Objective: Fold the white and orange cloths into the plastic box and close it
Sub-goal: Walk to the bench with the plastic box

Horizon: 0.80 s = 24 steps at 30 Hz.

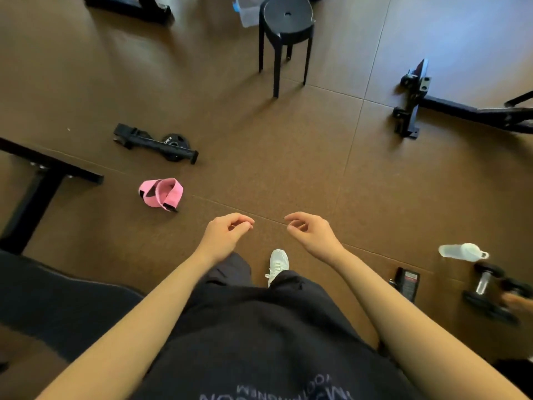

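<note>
Head view, looking down on a brown gym floor (288,168). Left hand (227,235) and right hand (310,235) hang before the body, well to the near side of a black stool (285,27). Their fingers are loosely curled and hold nothing. A clear plastic box (244,13) shows partly, just behind the stool's left edge; it is probably the task's box. The white cloth and the orange cloth are not in view. Best approach: walk round the stool to the box with both hands free, avoiding the pink strap (161,194) lying nearer than the stool, to its left.
</note>
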Available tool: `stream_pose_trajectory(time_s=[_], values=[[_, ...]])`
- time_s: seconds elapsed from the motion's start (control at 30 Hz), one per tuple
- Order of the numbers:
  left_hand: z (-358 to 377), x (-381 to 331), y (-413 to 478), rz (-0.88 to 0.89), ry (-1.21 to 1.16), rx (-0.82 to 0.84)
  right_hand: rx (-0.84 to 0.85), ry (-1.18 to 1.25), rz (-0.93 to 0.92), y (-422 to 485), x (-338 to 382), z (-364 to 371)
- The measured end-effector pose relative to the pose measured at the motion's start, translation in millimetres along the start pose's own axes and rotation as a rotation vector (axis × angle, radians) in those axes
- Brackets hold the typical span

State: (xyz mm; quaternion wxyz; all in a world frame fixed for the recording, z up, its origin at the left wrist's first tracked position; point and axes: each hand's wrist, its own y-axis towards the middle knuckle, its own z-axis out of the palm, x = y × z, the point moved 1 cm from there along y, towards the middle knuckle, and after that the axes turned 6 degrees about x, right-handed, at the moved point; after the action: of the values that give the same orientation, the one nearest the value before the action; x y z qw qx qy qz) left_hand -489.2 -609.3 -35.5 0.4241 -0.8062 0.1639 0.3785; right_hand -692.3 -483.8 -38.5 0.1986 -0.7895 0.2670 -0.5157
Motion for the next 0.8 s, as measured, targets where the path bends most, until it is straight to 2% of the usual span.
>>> stream_pose_trajectory(time_s=[0.2,0.47,0.6,0.8], values=[[-59.5,-26.2,98.0,-0.046,-0.102,-0.059,0.050,-0.087,0.001,107.2,51.5,-78.2],[-153.5,-69.9,272.6,-0.042,-0.126,0.006,0.077,-0.095,0.107,254.3,128.2,-146.4],[-215.5,-117.2,361.2,-0.025,-0.101,0.023,0.081,-0.068,0.117,320.7,170.4,-194.8],[-285.1,-214.2,498.0,0.032,0.065,0.085,-0.031,0.055,0.135,419.7,201.2,-285.6]])
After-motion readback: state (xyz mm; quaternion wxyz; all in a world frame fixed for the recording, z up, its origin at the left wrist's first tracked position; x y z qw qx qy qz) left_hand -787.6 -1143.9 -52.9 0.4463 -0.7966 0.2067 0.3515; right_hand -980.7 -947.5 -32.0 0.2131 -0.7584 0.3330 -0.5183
